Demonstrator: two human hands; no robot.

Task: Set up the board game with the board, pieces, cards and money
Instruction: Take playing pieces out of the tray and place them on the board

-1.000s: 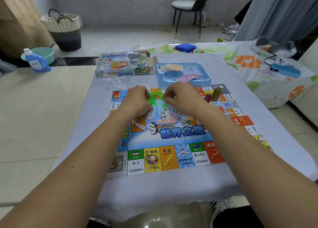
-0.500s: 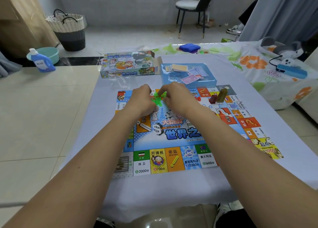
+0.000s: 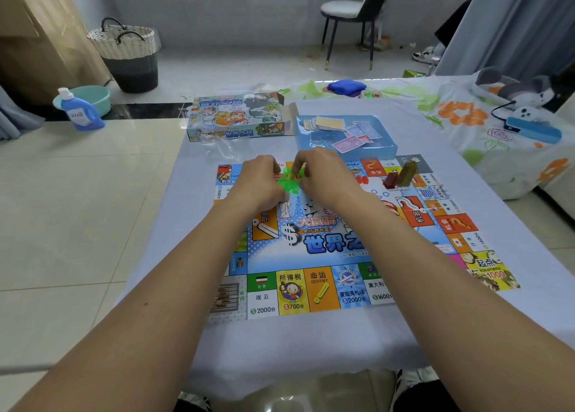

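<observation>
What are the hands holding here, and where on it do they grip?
Both the left hand and right hand pinch a cluster of green plastic pieces from opposite sides, above the board. Exact grip points are hidden.

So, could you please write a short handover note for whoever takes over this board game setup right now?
Hands: the left hand and the right hand are together over the far side of the board, both pinching a cluster of green plastic pieces.
Things: the board lies flat on the table. A red piece and an olive piece stand near its far right corner. Cards and paper money sit in the blue tray beyond the board; the game box lies left of the tray.
Done: board laid out, two pieces placed.
Left: sort out the green pieces, then take out the cards and money.
</observation>
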